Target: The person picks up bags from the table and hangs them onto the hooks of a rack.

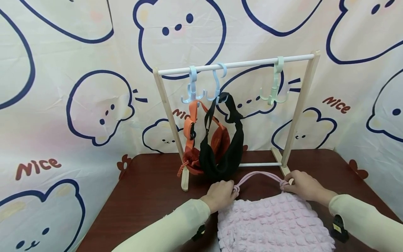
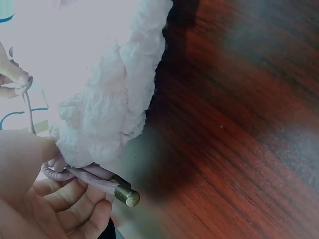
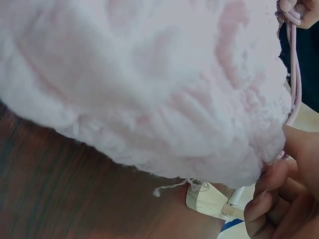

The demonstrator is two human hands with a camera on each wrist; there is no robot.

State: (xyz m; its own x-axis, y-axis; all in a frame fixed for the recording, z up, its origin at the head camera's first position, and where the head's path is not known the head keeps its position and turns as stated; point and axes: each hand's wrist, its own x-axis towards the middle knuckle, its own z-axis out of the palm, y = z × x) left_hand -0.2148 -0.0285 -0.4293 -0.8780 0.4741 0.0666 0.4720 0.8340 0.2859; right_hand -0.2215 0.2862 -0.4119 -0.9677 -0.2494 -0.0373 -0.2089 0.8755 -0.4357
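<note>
A pale pink puffy fabric bag point(image 1: 274, 224) with a doubled pink cord handle point(image 1: 259, 173) is at the front of the table. My left hand point(image 1: 220, 194) pinches the knotted left end of the handle, and in the left wrist view cord ends with brass-coloured tips point(image 2: 127, 195) stick out past the fingers. At the bag's other top corner my right hand point(image 1: 303, 185) grips the handle's right end. In the right wrist view the bag's fabric point(image 3: 164, 99) fills most of the picture and partly hides the right fingers point(image 3: 274, 177).
Behind the bag stands a wooden rack with a white rail point(image 1: 245, 64). Two light blue hooks point(image 1: 192, 85) and a green hook point(image 1: 275, 82) hang there. An orange bag point(image 1: 190, 157) and a black bag point(image 1: 223, 168) hang at the left, above the brown table point(image 1: 135, 199).
</note>
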